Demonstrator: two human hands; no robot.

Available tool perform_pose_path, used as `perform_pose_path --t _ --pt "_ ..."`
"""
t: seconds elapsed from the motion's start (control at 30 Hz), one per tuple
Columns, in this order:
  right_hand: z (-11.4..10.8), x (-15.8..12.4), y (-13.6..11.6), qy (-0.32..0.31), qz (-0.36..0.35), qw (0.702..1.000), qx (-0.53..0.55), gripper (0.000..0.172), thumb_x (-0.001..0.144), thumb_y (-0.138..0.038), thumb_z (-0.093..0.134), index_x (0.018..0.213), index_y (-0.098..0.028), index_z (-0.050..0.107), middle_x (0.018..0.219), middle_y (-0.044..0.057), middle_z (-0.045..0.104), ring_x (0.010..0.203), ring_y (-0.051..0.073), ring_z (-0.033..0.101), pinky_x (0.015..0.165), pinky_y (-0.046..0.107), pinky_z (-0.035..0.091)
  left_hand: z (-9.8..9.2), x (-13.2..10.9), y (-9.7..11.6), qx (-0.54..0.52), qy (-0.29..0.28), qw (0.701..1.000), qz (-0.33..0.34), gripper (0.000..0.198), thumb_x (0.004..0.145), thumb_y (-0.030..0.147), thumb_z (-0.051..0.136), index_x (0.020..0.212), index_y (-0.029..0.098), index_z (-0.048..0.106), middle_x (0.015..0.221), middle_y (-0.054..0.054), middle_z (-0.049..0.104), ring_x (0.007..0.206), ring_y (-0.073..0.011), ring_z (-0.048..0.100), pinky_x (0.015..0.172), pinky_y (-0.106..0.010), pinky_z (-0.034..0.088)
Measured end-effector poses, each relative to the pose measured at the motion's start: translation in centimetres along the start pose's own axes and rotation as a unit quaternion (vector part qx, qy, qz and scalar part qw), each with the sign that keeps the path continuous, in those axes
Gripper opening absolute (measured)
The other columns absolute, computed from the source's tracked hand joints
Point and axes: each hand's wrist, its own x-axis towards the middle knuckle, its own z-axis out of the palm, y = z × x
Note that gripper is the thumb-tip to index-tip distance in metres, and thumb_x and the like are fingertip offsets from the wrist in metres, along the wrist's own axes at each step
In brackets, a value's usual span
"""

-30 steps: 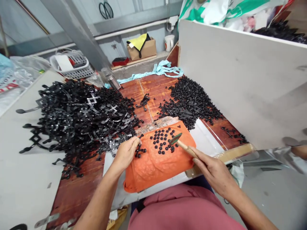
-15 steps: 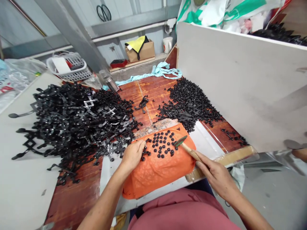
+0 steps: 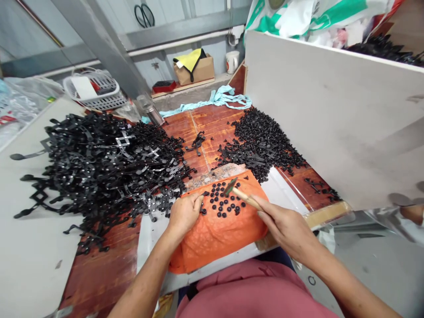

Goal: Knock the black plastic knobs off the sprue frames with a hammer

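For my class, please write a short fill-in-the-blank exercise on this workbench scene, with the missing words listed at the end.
1. The right hand holds a small hammer with a ____ handle.
2. The small round black caps lie on a cloth pad coloured ____.
3. The left hand rests at the pad's ____ edge.
4. On the back wall hangs a pair of black-handled ____.

Missing words: wooden; orange; left; scissors
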Motion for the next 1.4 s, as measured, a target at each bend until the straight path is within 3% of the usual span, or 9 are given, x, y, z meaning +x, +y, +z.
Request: perform_pose_path --t 0.1,0.27,0.37,0.5,0.63,0.8,0.93,1.1,1.4 --pt "-0.2 2.5 -2.3 -0.020 -0.053 0.998 -0.040 0.049 0.108 -0.033 0.037 0.156 -0.040 0.036 0.116 0.002 0.076 0.089 0.022 0.075 0.073 0.034 0.060 0.0 0.2 -0.2 -0.024 -0.008 1.000 -0.001 0.041 0.099 0.036 0.037 0.066 0.021 0.056 0.070 -0.007 0.067 0.067 -0.0214 0.057 0.063 -0.029 0.023" --pt "1.6 4.8 -3.7 0.020 -0.087 0.994 -0.061 0.056 0.106 -0.025 0.039 0.160 -0.036 0.028 0.111 0.004 0.074 0.088 0.020 0.073 0.072 0.031 0.056 0.2 0.3 -0.5 -0.053 0.002 0.999 0.007 0.041 0.098 0.035 0.040 0.062 0.021 0.052 0.065 -0.005 0.064 0.063 -0.0191 0.054 0.063 -0.029 0.022" --pt "2.2 4.9 -3.7 -0.012 -0.090 0.990 -0.106 0.061 0.104 -0.018 0.039 0.160 -0.037 0.026 0.096 0.002 0.073 0.077 0.020 0.070 0.066 0.030 0.054 0.3 0.4 -0.6 -0.042 0.002 0.999 0.003 0.041 0.099 0.036 0.040 0.064 0.021 0.057 0.066 -0.005 0.065 0.063 -0.0193 0.055 0.062 -0.029 0.021" --pt "2.0 4.6 -4.0 0.015 -0.092 0.992 -0.088 0.060 0.104 -0.018 0.038 0.161 -0.031 0.025 0.105 0.005 0.073 0.086 0.019 0.070 0.073 0.028 0.054 0.4 0.5 -0.7 -0.012 0.001 1.000 0.005 0.041 0.100 0.036 0.039 0.068 0.021 0.062 0.069 -0.006 0.069 0.066 -0.0200 0.059 0.061 -0.030 0.021" --pt "1.8 4.5 -4.3 -0.038 -0.079 0.983 -0.162 0.069 0.097 -0.008 0.042 0.159 -0.035 0.030 0.088 0.002 0.072 0.068 0.018 0.068 0.060 0.026 0.049 0.2 0.4 -0.4 0.023 0.004 1.000 0.005 0.039 0.100 0.033 0.042 0.072 0.021 0.067 0.078 -0.007 0.075 0.072 -0.0205 0.065 0.063 -0.031 0.025" --pt "1.8 5.0 -4.1 0.025 -0.089 0.988 -0.121 0.061 0.104 -0.019 0.040 0.162 -0.031 0.026 0.096 0.004 0.074 0.077 0.018 0.069 0.065 0.026 0.049 -0.1 0.2 0.0 0.050 0.008 0.999 0.016 0.041 0.102 0.034 0.041 0.076 0.021 0.069 0.082 -0.007 0.077 0.078 -0.0206 0.069 0.068 -0.031 0.030" --pt "1.5 5.6 -4.2 -0.024 -0.091 0.983 -0.157 0.061 0.102 -0.018 0.045 0.159 -0.036 0.032 0.079 -0.001 0.070 0.063 0.018 0.066 0.054 0.026 0.043 -0.1 0.2 0.0 0.050 0.001 0.999 0.012 0.041 0.102 0.033 0.041 0.075 0.021 0.069 0.081 -0.007 0.077 0.077 -0.0207 0.069 0.068 -0.031 0.030" --pt "0.6 5.3 -4.3 0.054 -0.095 0.992 -0.067 0.056 0.107 -0.026 0.041 0.160 -0.035 0.027 0.105 0.003 0.074 0.087 0.019 0.071 0.070 0.029 0.052 0.0 0.4 -0.1 0.034 -0.001 0.999 0.017 0.040 0.101 0.033 0.039 0.071 0.020 0.062 0.076 -0.006 0.074 0.073 -0.0197 0.067 0.068 -0.031 0.029" --pt "0.5 3.5 -2.4 0.040 -0.043 0.998 0.002 0.050 0.107 -0.030 0.040 0.157 -0.035 0.037 0.127 0.004 0.071 0.102 0.021 0.073 0.085 0.033 0.058 0.3 -0.2 -0.7 -0.081 0.003 0.997 0.005 0.038 0.098 0.039 0.032 0.067 0.022 0.045 0.063 -0.001 0.057 0.063 -0.0174 0.053 0.064 -0.030 0.026"
